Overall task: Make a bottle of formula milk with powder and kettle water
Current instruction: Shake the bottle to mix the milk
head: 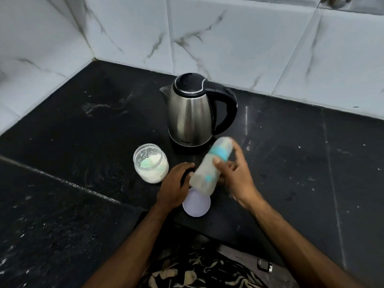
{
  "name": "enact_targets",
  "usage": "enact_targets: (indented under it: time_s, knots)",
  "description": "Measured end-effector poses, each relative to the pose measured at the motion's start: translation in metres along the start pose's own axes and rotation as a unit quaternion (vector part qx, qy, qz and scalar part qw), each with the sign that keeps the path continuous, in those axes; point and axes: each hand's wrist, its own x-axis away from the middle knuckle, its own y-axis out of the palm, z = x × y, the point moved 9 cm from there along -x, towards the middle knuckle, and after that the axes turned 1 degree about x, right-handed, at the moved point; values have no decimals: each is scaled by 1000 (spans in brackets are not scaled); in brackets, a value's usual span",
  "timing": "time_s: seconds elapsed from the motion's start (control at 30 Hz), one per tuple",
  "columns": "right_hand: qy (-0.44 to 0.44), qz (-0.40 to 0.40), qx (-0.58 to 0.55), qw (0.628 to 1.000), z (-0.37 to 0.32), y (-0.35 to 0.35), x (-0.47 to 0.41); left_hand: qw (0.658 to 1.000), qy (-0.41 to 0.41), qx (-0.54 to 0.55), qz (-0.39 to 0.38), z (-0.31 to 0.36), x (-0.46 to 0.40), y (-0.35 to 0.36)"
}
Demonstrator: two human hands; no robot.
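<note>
Fingers [220,164] of right hand [234,175] curling round blurred, tilted bottle [209,166] over lid [196,202]. Left hand [174,183] resting loosely on counter [72,132], holding nothing visible. Risk: loose cap leaking; bottle clipping open jar [150,166].

On the black table [291,163], the right hand [234,175] holds a tilted, blurred baby bottle [209,165] with its cap end toward the steel kettle [191,113]. The left hand [176,183] rests beside an open powder jar [150,165], above a white lid [196,206].
</note>
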Motion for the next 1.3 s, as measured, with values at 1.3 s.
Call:
enact_targets:
  time_s: [1.3]
  knots:
    - [-12, -23, 64, 998, 8, 17, 7, 999, 1, -22, -37, -8, -3, 9]
